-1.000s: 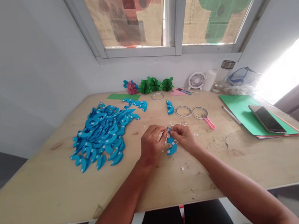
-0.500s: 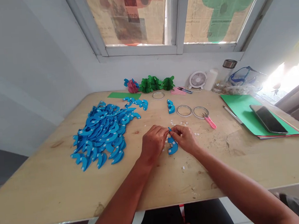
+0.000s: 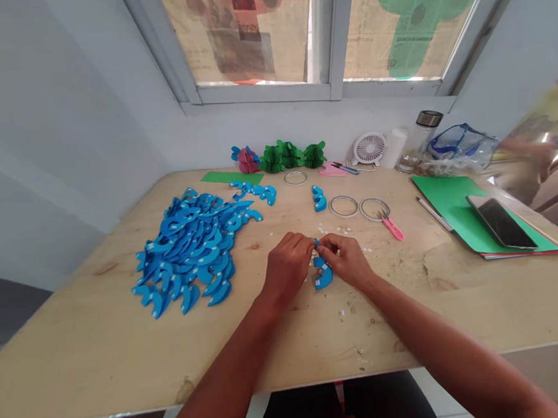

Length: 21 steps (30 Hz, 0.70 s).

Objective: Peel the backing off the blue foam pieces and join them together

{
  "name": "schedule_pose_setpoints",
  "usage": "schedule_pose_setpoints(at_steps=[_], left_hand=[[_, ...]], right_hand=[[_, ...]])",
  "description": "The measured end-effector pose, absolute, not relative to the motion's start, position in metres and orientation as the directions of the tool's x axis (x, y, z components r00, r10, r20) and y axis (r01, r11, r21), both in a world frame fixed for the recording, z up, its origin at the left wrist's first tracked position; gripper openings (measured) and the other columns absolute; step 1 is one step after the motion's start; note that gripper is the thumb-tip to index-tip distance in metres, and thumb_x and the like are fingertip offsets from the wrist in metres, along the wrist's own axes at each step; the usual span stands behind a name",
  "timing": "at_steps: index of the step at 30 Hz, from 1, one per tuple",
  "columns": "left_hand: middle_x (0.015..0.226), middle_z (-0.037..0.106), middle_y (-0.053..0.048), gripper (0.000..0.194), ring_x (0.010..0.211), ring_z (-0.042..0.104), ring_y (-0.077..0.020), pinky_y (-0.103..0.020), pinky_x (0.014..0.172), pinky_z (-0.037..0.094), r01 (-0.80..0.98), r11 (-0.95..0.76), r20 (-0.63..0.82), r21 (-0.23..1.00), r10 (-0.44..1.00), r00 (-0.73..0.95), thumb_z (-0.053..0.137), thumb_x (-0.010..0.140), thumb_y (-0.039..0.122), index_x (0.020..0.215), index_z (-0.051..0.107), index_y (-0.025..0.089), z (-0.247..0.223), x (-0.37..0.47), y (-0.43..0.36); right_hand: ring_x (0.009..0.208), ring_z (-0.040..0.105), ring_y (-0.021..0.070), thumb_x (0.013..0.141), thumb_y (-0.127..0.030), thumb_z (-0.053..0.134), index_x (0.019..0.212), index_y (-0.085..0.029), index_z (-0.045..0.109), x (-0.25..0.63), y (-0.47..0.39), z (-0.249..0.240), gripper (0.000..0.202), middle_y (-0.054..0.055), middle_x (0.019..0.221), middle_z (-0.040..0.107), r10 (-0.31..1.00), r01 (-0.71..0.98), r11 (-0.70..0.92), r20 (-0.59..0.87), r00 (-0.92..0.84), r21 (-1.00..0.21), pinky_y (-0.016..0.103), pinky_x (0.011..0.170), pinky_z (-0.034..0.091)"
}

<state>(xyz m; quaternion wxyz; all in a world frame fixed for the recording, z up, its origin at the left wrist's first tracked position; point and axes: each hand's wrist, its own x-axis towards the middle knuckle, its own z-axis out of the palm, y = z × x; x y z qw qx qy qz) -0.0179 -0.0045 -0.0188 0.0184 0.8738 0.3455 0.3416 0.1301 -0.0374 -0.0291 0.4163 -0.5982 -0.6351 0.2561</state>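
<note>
A curved blue paper cutout (image 3: 324, 279) with small white squares on it hangs down between my hands over the table. My left hand (image 3: 290, 259) pinches its upper end from the left, fingers bent together. From the right, my right hand (image 3: 343, 257) grips the same end between thumb and fingers. The exact fingertip contact is partly hidden. Just beyond my hands lies another blue cutout (image 3: 319, 198). To the left spreads a big heap of similar blue cutouts (image 3: 192, 241), many bearing white squares. Tiny white paper bits (image 3: 343, 229) are scattered around my hands.
Rolls of tape (image 3: 344, 206) and pink-handled snips (image 3: 392, 227) lie ahead to the right. Folded green paper figures (image 3: 290, 156), a small fan (image 3: 369, 149) and a bottle (image 3: 422, 134) line the wall. A phone (image 3: 501, 221) rests on green sheets (image 3: 444, 189).
Both hands keep nearly the same place and grip on the blue cutout. At the far right, a blurred person has come into view by the bright opening.
</note>
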Motion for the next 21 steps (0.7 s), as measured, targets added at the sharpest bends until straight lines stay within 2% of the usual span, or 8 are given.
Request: schedule_pose_setpoints(at_steps=[4, 11, 18, 21], left_hand=[[0.073, 0.060, -0.006, 0.025, 0.071, 0.053, -0.0173, -0.028, 0.064, 0.038, 0.588, -0.759, 0.563, 0.279, 0.625, 0.540, 0.037, 0.088, 0.023, 0.075, 0.058, 0.018, -0.0176, -0.0190, -0.0036], [0.079, 0.065, -0.005, 0.026, 0.074, 0.055, -0.0165, -0.028, 0.068, 0.041, 0.534, -0.727, 0.535, 0.432, 0.683, 0.496, 0.039, 0.088, 0.030, 0.082, 0.061, 0.019, -0.0170, -0.0197, -0.0033], [0.075, 0.065, -0.005, 0.027, 0.073, 0.057, -0.0169, -0.028, 0.068, 0.041, 0.545, -0.705, 0.517, 0.454, 0.706, 0.484, 0.041, 0.087, 0.032, 0.075, 0.061, 0.019, -0.0175, -0.0201, -0.0020], [0.077, 0.066, -0.004, 0.026, 0.075, 0.058, -0.0167, -0.028, 0.068, 0.042, 0.516, -0.695, 0.500, 0.501, 0.719, 0.482, 0.042, 0.086, 0.031, 0.077, 0.062, 0.019, -0.0180, -0.0207, -0.0009]], right_hand=[[0.050, 0.040, 0.0099, 0.076, -0.030, 0.052, 0.069, -0.017, 0.061, 0.1301, -0.0364, -0.0313, 0.017, -0.002, 0.052, 0.049, 0.973, 0.563, 0.148, 0.221, 0.064, -0.813, 0.022, 0.049, 0.031], [0.053, 0.045, 0.0109, 0.075, -0.029, 0.053, 0.072, -0.016, 0.063, 0.1321, -0.0349, -0.0330, 0.016, -0.001, 0.056, 0.054, 0.969, 0.559, 0.154, 0.234, 0.074, -0.815, 0.022, 0.051, 0.034], [0.054, 0.046, 0.0110, 0.075, -0.030, 0.054, 0.072, -0.017, 0.064, 0.1308, -0.0368, -0.0313, 0.016, -0.001, 0.057, 0.055, 0.970, 0.623, 0.143, 0.233, 0.065, -0.769, 0.022, 0.051, 0.033], [0.054, 0.045, 0.0110, 0.075, -0.030, 0.054, 0.072, -0.017, 0.064, 0.1313, -0.0361, -0.0315, 0.017, -0.001, 0.057, 0.054, 0.968, 0.621, 0.151, 0.244, 0.067, -0.769, 0.022, 0.051, 0.033]])
